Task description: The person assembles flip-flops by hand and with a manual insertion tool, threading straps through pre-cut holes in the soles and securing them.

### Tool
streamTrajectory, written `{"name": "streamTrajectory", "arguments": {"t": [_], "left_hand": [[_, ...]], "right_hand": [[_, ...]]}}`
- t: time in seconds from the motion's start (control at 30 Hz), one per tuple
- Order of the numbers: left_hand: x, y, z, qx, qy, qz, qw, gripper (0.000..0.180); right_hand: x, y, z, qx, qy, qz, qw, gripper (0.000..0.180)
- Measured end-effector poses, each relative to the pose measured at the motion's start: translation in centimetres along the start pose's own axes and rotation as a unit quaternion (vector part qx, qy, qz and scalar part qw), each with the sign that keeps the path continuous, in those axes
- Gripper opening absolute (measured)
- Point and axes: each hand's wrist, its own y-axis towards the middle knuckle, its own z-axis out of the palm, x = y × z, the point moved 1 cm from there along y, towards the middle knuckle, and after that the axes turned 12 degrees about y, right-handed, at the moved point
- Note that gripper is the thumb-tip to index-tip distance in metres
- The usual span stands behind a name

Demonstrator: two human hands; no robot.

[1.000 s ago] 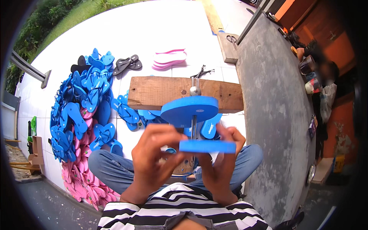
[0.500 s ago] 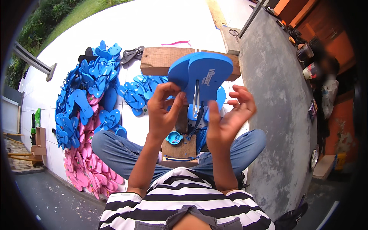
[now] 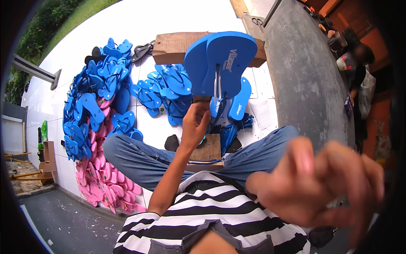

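Note:
A pair of blue flip-flop soles, overlapping, stands propped against a wooden beam. A long metal looped pin sticks out of the front sole, with a dark blue strap hanging below it. Just under the soles, my left hand is beside the wooden post, its fingers bent and apart from the thumb, with nothing visible between them. My right hand is raised close to the camera at the lower right, away from the soles. Its fingers are bent and smeared by motion, so whether they hold anything is unclear.
Heaped blue flip-flops and pink flip-flops lie on the left. Loose blue soles and a bundle of blue straps lie behind the wooden base. Scissors rest at the far right. Another person is at the right.
My right hand has swung from beside the soles to the lower right, nearer the camera. The left hand has moved lower and slightly right, below the soles. The view has shifted slightly.

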Motion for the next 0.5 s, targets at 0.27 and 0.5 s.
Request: {"name": "streamTrajectory", "arguments": {"t": [0.27, 0.5], "left_hand": [[2.4, -0.8, 1.0, 0.146, -0.006, -0.025, 0.989, 0.024], [2.4, -2.1, -0.5, 0.229, 0.005, -0.036, 0.973, 0.019]], "right_hand": [[-10.4, -7.5, -18.1, -0.246, -0.419, 0.097, 0.869, 0.029], [-13.0, -13.4, -20.4, -0.169, -0.542, 0.206, 0.797, 0.022]]}}
